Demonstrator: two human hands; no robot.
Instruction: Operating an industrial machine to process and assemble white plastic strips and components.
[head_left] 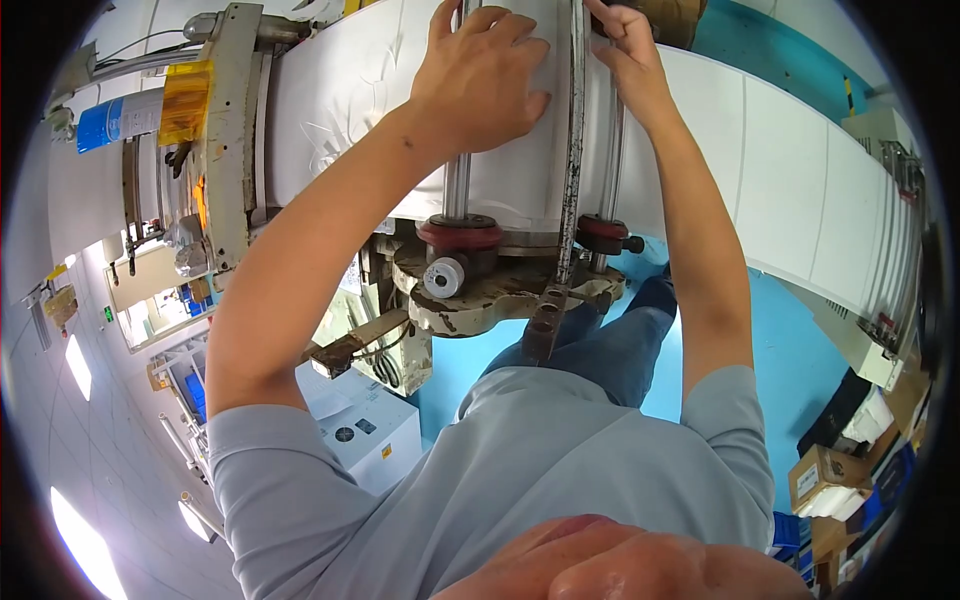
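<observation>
My left hand (485, 75) rests back-up over the white sheet (340, 110), its fingers apart and bent downward beside the left metal rod (457, 185). What lies under its palm is hidden. Opposite it, my right hand (635, 55) has curled fingers close to the upper end of a long, worn metal bar (573, 150) and the right rod (613, 150). Whether those fingertips grip anything cannot be made out. Below both hands, the rods meet dark red collars, the left collar (462, 232) having a silver knob (443, 277). A stained metal plate (450, 315) sits under them.
A flat bar with holes (543, 325) juts toward my body. At left stands a machine frame (232, 130) with a blue-labelled roll (120, 120). A white panel surface (780, 150) extends right. Below are a white cabinet (375, 430) and a cardboard box (828, 480).
</observation>
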